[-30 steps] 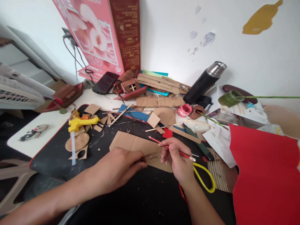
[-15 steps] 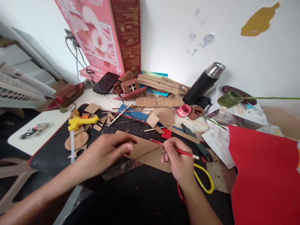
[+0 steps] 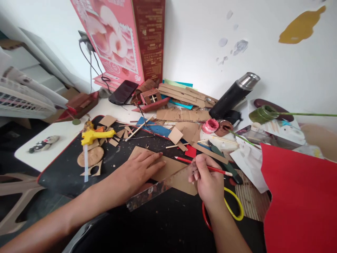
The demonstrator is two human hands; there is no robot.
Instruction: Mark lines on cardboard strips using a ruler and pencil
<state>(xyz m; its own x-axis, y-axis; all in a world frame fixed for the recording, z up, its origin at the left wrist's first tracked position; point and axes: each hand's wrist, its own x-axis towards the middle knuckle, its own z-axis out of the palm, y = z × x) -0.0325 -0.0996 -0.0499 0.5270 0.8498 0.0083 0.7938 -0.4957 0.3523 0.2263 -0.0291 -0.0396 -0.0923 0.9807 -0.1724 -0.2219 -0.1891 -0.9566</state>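
My left hand (image 3: 146, 165) lies palm down on a brown cardboard piece (image 3: 168, 167), its fingers stretched out. In my right hand (image 3: 209, 179) is a red pencil (image 3: 219, 170), its tip pointing left over the cardboard. A clear, stained ruler (image 3: 150, 194) slants across the cardboard's near side; its far end reaches my right fingers, which seem to hold it too. Its other end juts out over the black mat. Beside my right wrist lie scissors with red and yellow handles (image 3: 238, 207), partly hidden by my forearm.
A yellow glue gun (image 3: 96, 133) and cardboard scraps lie left. Behind stand a model boat (image 3: 151, 102), a phone (image 3: 123, 92) and a pink box (image 3: 116, 45). A leaning black flask (image 3: 231, 96), paint pots (image 3: 210, 125), a green cutter (image 3: 229, 165) and a red sheet (image 3: 300, 203) are right.
My left hand has come down from above the cardboard to lie flat on it. The ruler's near end has swung slightly toward me. My right hand keeps the pencil.
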